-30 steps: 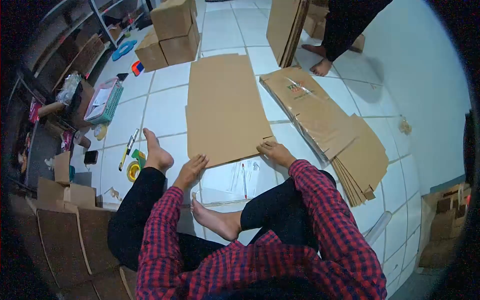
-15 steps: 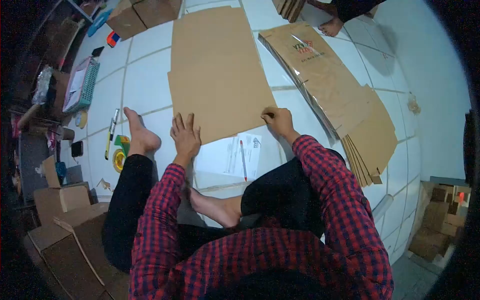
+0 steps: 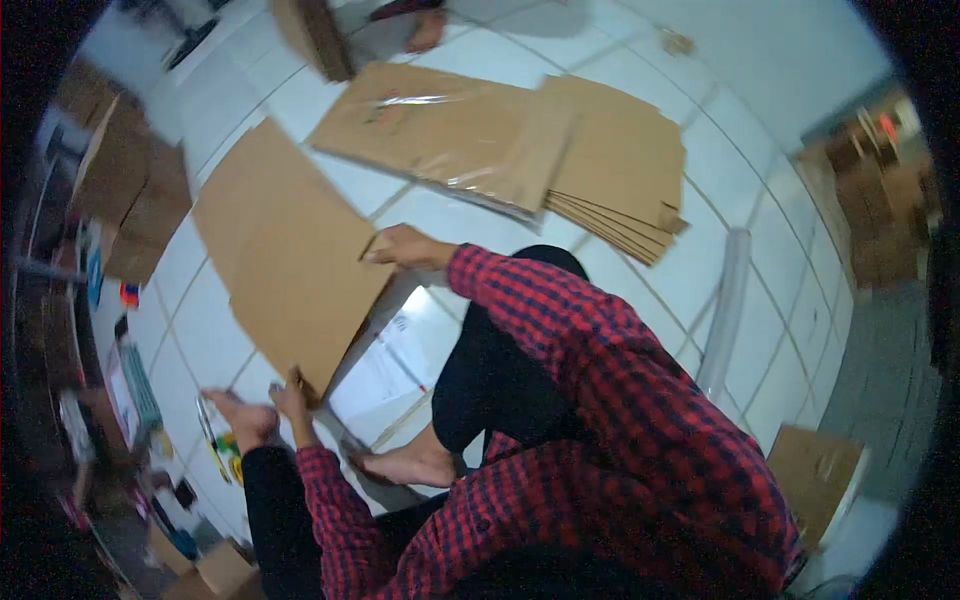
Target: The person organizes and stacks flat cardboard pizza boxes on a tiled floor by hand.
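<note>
A large flat brown cardboard sheet (image 3: 290,250) lies on the tiles in front of me, its near edge slightly raised with a shadow under it. My left hand (image 3: 290,396) is closed on the near left corner, thumb on top. At the near right corner, my right hand (image 3: 410,247) pinches the cardboard. Between the sheet and my legs lies a white printed paper (image 3: 375,385), partly shaded by the raised edge. A red pen (image 3: 412,373) rests across that paper, blurred.
Beyond my right hand are a plastic-wrapped cardboard pack (image 3: 440,130) and a fanned stack of cardboard sheets (image 3: 620,145). A clear tube (image 3: 727,310) lies to the right. Cardboard boxes (image 3: 135,190) and a green basket (image 3: 140,395) stand on the left. Another person's foot (image 3: 427,32) shows at the top.
My view has swung to the right. Both hands now grip the near corners of the cardboard sheet, where my left hand earlier lay flat on it. The sheet's near edge has risen.
</note>
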